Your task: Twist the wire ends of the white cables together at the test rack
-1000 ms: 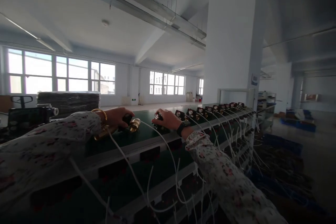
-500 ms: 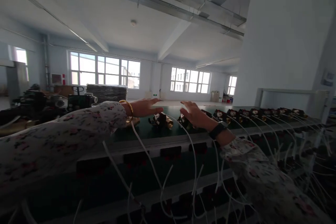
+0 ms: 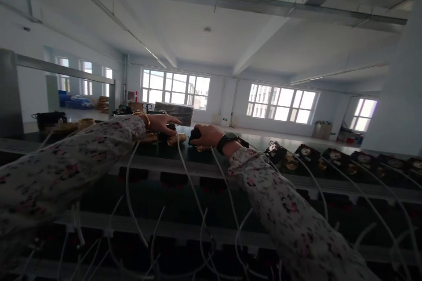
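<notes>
On the green bench top (image 3: 237, 131), black devices with brass pipe fittings and white cables stand in a row. My left hand (image 3: 161, 124), with a gold bracelet at the wrist, reaches over one black device with a brass fitting (image 3: 176, 140). Its fingers are apart and look close to the black top; whether they touch it I cannot tell. Wearing a dark watch, my right hand (image 3: 211, 135) has its fingers curled round the black device (image 3: 194, 135) beside it. A brass fitting (image 3: 203, 149) shows below that hand.
More devices with round dials (image 3: 306, 151) line the bench to the right. White cables (image 3: 187, 164) hang over the front edge, past lower shelves holding dark units (image 3: 173, 179). Another device (image 3: 51, 121) lies at the far left by a grey frame (image 3: 64, 70).
The view has swung left. My right hand has come down from hovering and closed on a black device. My left hand has lowered over the neighbouring one.
</notes>
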`<state>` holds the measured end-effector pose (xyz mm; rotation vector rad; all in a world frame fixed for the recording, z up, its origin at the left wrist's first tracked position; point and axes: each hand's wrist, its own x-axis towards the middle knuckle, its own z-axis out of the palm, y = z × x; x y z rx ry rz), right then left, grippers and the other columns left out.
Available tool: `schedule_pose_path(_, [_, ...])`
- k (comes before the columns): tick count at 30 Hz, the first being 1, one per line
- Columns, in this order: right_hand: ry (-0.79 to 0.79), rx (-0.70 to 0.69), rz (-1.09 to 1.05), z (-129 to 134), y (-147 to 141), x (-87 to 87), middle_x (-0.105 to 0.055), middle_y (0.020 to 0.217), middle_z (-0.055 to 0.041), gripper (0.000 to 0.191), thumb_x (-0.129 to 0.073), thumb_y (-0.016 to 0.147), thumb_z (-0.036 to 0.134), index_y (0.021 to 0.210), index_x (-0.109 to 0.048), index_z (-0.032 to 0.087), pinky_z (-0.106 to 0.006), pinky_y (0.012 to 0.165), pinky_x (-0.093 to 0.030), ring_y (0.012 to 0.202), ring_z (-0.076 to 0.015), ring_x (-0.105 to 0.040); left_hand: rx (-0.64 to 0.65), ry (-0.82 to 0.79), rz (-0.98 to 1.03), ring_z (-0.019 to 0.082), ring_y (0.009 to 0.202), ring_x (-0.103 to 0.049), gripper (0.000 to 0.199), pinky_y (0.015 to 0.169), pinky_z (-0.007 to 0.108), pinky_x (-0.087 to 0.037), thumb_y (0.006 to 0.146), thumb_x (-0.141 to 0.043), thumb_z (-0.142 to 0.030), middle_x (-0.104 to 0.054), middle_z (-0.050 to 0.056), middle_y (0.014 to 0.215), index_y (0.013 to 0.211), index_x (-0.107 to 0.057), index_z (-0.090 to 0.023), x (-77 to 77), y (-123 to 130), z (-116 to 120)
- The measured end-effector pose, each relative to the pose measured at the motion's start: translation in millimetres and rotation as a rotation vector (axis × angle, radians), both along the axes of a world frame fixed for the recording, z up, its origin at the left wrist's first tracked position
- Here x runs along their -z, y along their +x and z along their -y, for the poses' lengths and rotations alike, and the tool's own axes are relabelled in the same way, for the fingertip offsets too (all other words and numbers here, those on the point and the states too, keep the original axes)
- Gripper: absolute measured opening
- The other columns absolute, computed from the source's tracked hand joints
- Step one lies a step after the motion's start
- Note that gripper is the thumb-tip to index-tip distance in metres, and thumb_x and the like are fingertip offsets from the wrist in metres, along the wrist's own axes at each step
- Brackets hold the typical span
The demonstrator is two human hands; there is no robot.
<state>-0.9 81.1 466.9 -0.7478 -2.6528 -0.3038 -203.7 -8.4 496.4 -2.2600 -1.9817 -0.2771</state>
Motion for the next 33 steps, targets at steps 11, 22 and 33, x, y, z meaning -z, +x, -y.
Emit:
schedule_pose_path(11, [0.014,-0.209,0.13,-11.2,67.0,-11.4,-0.062,0.104,-0.0058,0.055,-0.074,0.067,0.023,0.118,-0.054,0.026,-0.039,0.08,-0.042,0.096,-0.0279,-0.054,0.145,-0.053,-0.151,0.028,0.121,-0.042,0.079,0.102,0.032,-0.031,0.061,-0.07,-0.045,-0.044,0.014,0.135,0.129,-0.047,-0.013,5.3,23.5,0.2])
schedule_pose_path(22, [0.011,-0.264,0.201,2.1,74.0,-9.5,-0.055,0.118,-0.012,0.088,-0.072,0.064,0.01,0.139,-0.028,0.017,-0.038,0.091,-0.041,0.109,-0.0266,-0.048,0.089,0.084,-0.138,0.025,0.107,-0.055,0.07,0.089,0.03,-0.041,0.073,-0.055,-0.057,-0.059,0.012,0.121,0.13,-0.045,-0.017,9.0,70.4,23.5])
schedule_pose_path(33, [0.043,-0.447,-0.045,70.2,21.6,-25.5,-0.061,0.116,-0.0123,0.039,-0.043,0.09,0.038,0.119,-0.056,0.015,-0.039,0.088,-0.045,0.104,-0.0262,-0.057,-0.372,0.441,0.021,0.023,0.095,-0.058,0.055,0.086,0.034,-0.043,0.087,-0.025,-0.049,-0.065,0.015,0.103,0.097,-0.062,-0.01,-0.4,-121.8,128.6])
